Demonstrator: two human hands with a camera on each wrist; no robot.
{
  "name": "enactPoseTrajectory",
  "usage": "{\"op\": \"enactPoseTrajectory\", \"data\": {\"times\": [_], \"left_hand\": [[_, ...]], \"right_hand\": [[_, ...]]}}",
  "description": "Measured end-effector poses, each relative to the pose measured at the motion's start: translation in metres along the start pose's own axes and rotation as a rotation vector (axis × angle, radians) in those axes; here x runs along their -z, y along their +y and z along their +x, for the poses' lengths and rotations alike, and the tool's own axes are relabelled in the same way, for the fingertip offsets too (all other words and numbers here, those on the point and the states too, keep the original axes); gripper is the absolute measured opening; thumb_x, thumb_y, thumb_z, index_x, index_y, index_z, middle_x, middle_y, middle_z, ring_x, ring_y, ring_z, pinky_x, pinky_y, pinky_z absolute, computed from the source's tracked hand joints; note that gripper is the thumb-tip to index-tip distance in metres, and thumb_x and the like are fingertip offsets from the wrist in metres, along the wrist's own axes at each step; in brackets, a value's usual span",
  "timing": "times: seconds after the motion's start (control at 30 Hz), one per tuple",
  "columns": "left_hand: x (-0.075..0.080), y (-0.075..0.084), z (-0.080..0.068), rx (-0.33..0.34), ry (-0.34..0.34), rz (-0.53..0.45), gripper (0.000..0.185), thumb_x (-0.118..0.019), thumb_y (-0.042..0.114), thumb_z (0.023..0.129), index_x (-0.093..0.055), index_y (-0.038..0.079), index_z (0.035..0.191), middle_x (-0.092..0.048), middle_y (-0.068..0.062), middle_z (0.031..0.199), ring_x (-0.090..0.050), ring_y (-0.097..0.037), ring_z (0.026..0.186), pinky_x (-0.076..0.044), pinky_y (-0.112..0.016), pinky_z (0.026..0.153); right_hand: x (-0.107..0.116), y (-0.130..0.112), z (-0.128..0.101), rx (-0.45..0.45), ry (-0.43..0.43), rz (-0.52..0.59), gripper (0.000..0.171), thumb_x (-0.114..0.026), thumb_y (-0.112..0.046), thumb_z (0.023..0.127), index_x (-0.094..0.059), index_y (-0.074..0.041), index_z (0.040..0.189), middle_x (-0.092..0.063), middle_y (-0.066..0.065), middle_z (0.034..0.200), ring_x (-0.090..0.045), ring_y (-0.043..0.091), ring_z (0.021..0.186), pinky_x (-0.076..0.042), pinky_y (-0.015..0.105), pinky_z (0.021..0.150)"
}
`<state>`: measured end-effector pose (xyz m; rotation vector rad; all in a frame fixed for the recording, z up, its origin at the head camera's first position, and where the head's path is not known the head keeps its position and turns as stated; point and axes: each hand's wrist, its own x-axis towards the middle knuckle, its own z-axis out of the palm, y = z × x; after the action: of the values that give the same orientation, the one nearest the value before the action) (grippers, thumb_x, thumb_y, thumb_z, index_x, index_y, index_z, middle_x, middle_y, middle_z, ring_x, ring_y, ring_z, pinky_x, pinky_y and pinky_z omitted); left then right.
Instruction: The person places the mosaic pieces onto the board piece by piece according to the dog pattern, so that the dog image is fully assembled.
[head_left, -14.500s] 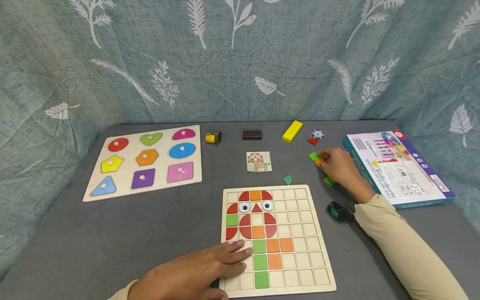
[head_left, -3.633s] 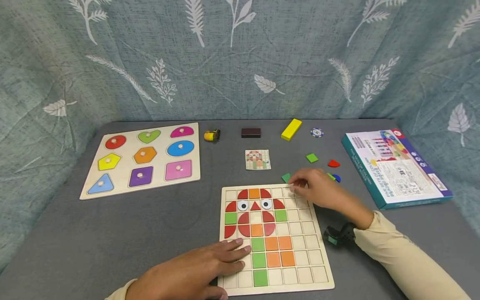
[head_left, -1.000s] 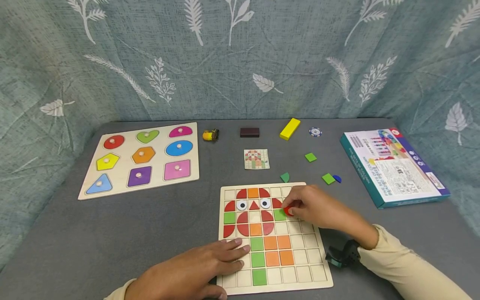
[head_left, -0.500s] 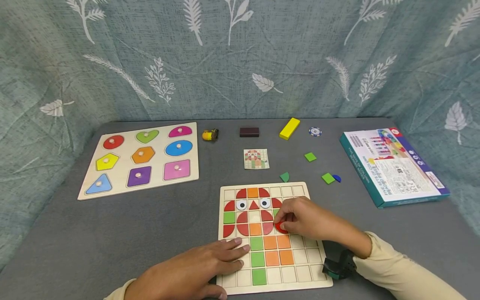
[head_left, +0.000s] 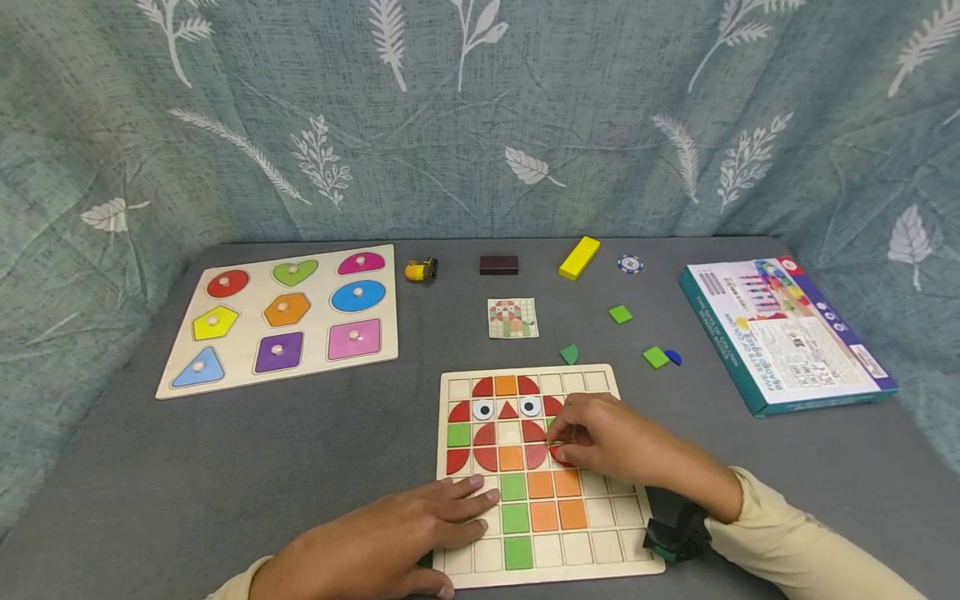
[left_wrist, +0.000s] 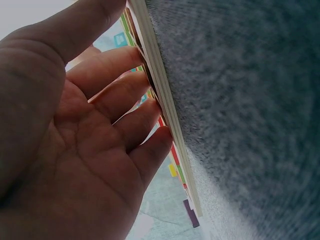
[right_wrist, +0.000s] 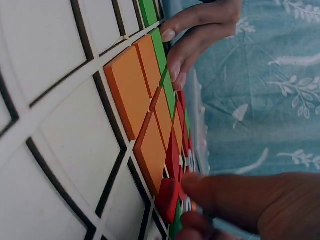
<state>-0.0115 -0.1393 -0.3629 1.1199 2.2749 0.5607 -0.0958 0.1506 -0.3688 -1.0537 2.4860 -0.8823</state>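
A wooden grid board (head_left: 570,575) lies on the table, with red, orange and green tiles and two eye discs set in its cells. My right hand (head_left: 611,437) pinches a red quarter-circle tile (head_left: 560,455) at a cell beside the matching red pieces. In the right wrist view that red tile (right_wrist: 168,199) sits tilted under the thumb, next to an orange square tile (right_wrist: 149,155). My left hand (head_left: 382,533) rests with outstretched fingers on the board's left side; the left wrist view shows its fingertips along the board's edge (left_wrist: 165,90).
Behind the board lie a pattern card (head_left: 513,318), a green quarter-circle tile (head_left: 570,355), green square tiles (head_left: 620,314) and a blue piece (head_left: 672,357). A knobbed shape puzzle (head_left: 315,358) is at left, a box (head_left: 795,333) at right. A yellow block (head_left: 580,257) stands further back.
Orange, green and red tiles have joined the board since the oldest frame. My right hand brought the red quarter-circle tile from the table, moving lower left over the board. The left hand stayed.
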Motion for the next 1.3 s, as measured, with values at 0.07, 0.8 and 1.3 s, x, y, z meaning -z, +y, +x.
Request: {"op": "enactPoseTrajectory", "data": {"times": [0.07, 0.8, 1.3], "left_hand": [[0.0, -0.001, 0.001, -0.008, 0.009, 0.003, 0.06, -0.071, 0.038, 0.088, -0.051, 0.023, 0.143, -0.035, 0.01, 0.153, -0.03, -0.021, 0.141, -0.043, -0.04, 0.1], [-0.002, -0.002, 0.0, -0.021, 0.028, -0.02, 0.06, -0.065, 0.042, 0.089, -0.048, 0.024, 0.144, -0.033, 0.011, 0.153, -0.03, -0.021, 0.141, -0.048, -0.035, 0.094], [-0.003, -0.002, 0.001, -0.024, 0.027, -0.042, 0.061, -0.064, 0.043, 0.089, -0.047, 0.024, 0.145, -0.033, 0.011, 0.153, -0.029, -0.021, 0.141, -0.047, -0.034, 0.094]], "right_hand": [[-0.001, -0.001, 0.0, -0.001, -0.003, 0.002, 0.011, -0.075, -0.008, 0.085, -0.074, -0.014, 0.094, -0.06, -0.011, 0.088, -0.052, 0.008, 0.079, -0.047, 0.028, 0.071], [0.016, 0.03, 0.015, -0.016, 0.207, 0.016, 0.012, -0.07, 0.001, 0.086, -0.075, -0.002, 0.096, -0.063, -0.003, 0.083, -0.052, 0.01, 0.072, -0.047, 0.027, 0.062], [0.034, 0.065, 0.042, -0.264, 0.291, -0.034, 0.02, -0.067, -0.008, 0.091, -0.071, 0.005, 0.106, -0.065, 0.005, 0.081, -0.056, 0.017, 0.07, -0.046, 0.032, 0.061]]}}
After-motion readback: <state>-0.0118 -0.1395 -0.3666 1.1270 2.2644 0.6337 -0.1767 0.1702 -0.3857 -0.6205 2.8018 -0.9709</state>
